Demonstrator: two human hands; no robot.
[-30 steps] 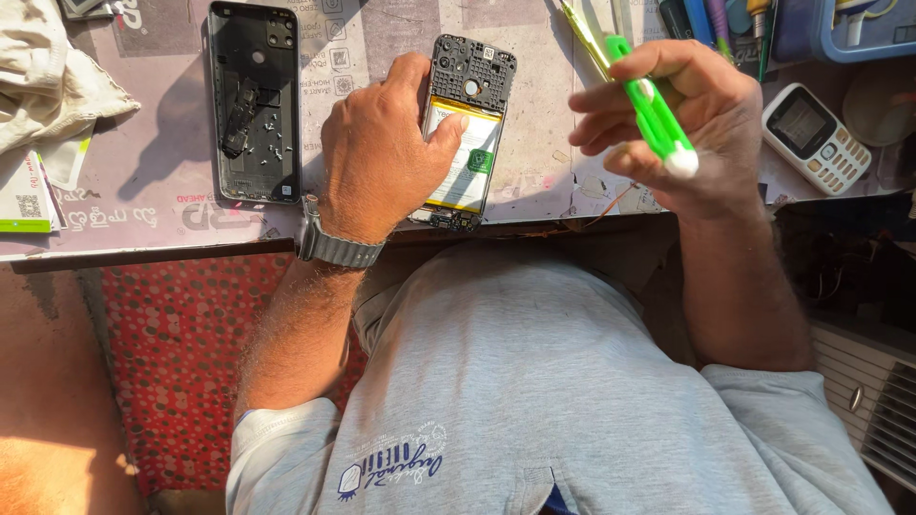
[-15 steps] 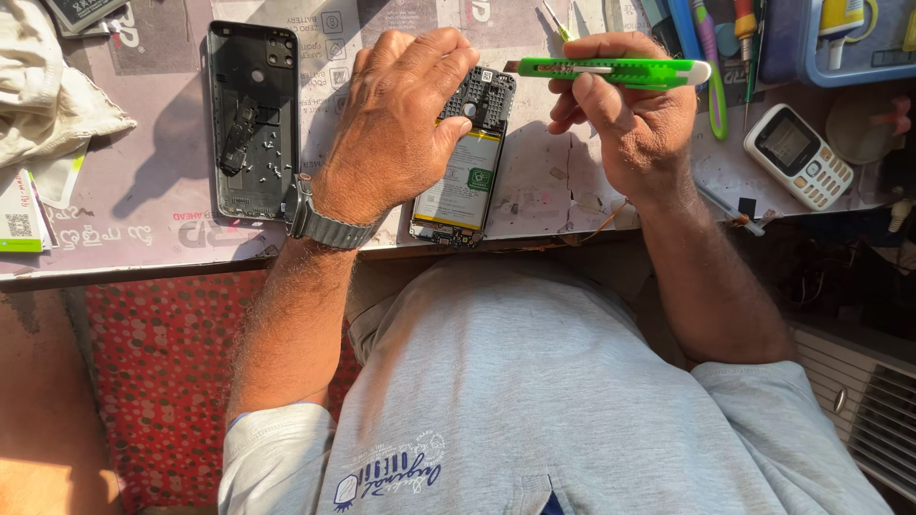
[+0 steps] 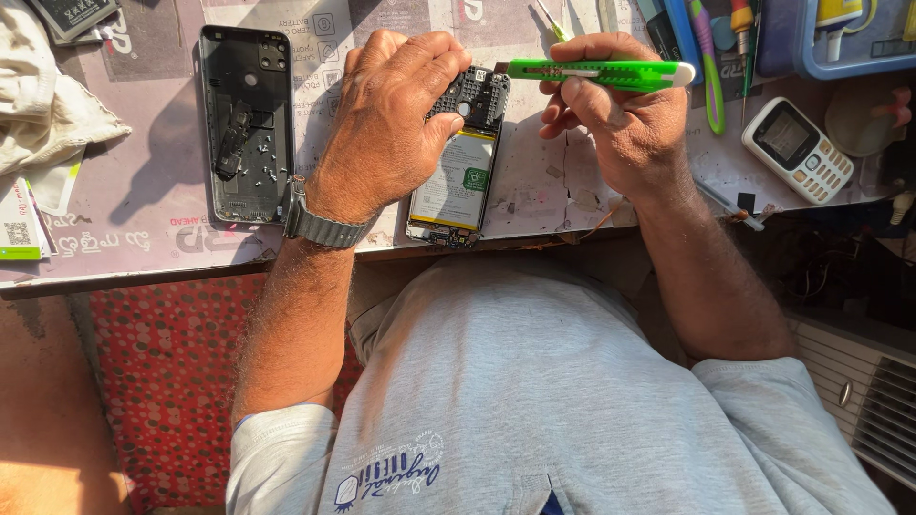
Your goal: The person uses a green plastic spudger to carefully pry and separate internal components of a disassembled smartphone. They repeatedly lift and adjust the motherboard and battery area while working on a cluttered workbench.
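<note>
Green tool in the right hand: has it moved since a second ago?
Yes. The green tool went from pointing down near the white keypad phone to lying level, its tip at the opened phone, held by the right hand.

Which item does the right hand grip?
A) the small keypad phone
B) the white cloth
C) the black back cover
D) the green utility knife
D: the right hand wraps the green utility knife held level above the opened phone, which the left hand steadies.
</note>
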